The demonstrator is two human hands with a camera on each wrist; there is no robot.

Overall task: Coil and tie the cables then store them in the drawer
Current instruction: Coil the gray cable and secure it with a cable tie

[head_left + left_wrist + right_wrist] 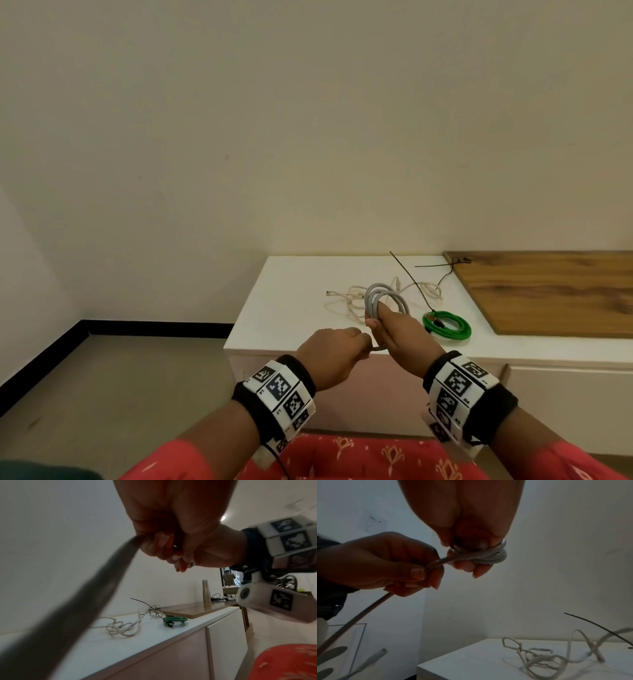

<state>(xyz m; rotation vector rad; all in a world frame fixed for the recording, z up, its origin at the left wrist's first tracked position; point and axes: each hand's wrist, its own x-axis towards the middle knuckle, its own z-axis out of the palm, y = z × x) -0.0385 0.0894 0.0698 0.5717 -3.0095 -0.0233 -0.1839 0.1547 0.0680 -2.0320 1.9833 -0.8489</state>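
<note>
My right hand (394, 329) grips the bottom of several loops of grey cable (385, 296), held upright above the front of the white cabinet top (291, 308). In the right wrist view its fingers curl round the bunched grey cable (489, 557). My left hand (337, 346) is just left of it and pinches the loose tail of the same cable (435, 564), which runs down and away below the fist. The left wrist view shows that tail (96, 588) as a blurred dark band. A tangled white cable (352, 301) and a coiled green cable (447, 325) lie on the cabinet.
Thin black ties (416, 284) lie on the cabinet near a wooden board (555, 291) at the right. A metal bottle (206, 591) stands on that board. Closed cabinet fronts (226, 639) sit below the top. A wall rises behind; floor lies to the left.
</note>
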